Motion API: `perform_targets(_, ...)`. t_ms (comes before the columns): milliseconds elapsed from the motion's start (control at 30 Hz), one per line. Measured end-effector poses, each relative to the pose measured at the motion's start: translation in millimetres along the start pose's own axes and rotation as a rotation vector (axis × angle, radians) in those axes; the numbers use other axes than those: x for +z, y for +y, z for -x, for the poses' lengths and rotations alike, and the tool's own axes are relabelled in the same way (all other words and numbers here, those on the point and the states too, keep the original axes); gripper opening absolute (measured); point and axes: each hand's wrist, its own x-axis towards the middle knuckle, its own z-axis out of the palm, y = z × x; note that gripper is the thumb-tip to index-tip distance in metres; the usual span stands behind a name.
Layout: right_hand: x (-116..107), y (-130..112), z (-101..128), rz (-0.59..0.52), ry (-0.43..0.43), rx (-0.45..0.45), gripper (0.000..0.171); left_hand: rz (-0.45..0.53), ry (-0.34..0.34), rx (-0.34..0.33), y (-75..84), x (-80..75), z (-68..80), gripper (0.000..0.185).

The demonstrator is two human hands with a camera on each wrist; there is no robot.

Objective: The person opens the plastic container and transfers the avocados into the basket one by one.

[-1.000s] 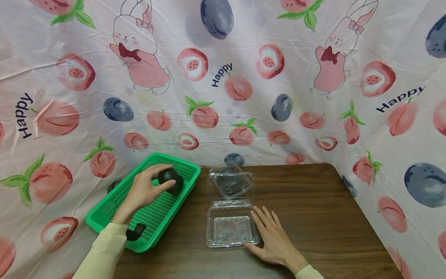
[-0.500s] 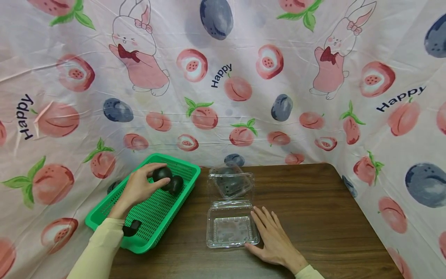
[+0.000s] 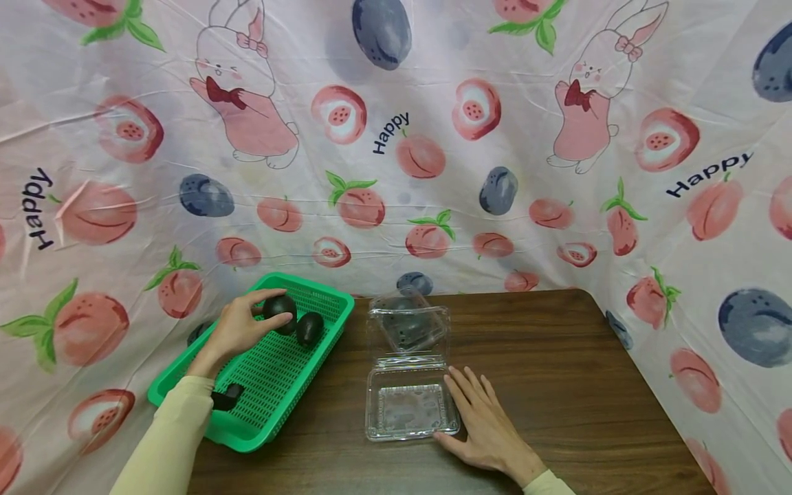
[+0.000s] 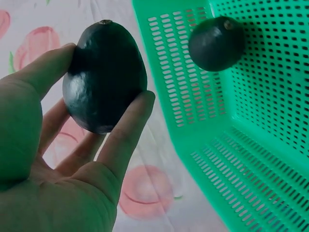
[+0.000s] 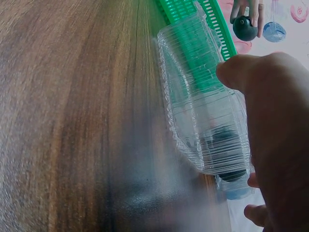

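Pinching a dark oval fruit [image 3: 280,306], the left hand [image 3: 240,326] is upper-left of the clear plastic box [image 3: 405,409] beside the straight-fingered right hand [image 3: 485,426].

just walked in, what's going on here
A person's left hand grips a dark avocado, held up at the green basket, with a second avocado lying inside the basket. The right hand rests at the right edge of a clear plastic clamshell container, which stands lid-up on the wooden table. The gripped avocado is not in the container.
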Motion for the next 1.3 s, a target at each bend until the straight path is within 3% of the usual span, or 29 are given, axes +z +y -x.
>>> perform_targets(800,1,0,-1,-0.011,-0.019,0.011,0.106,-0.003,-0.111,-0.032,-35.5,0.5,-20.5,0.073)
perform_targets(1300,1,-1,-3,-0.014,-0.020,0.018,0.104,-0.012,-0.126,-0.045,-57.8,5.2,-35.2,0.069)
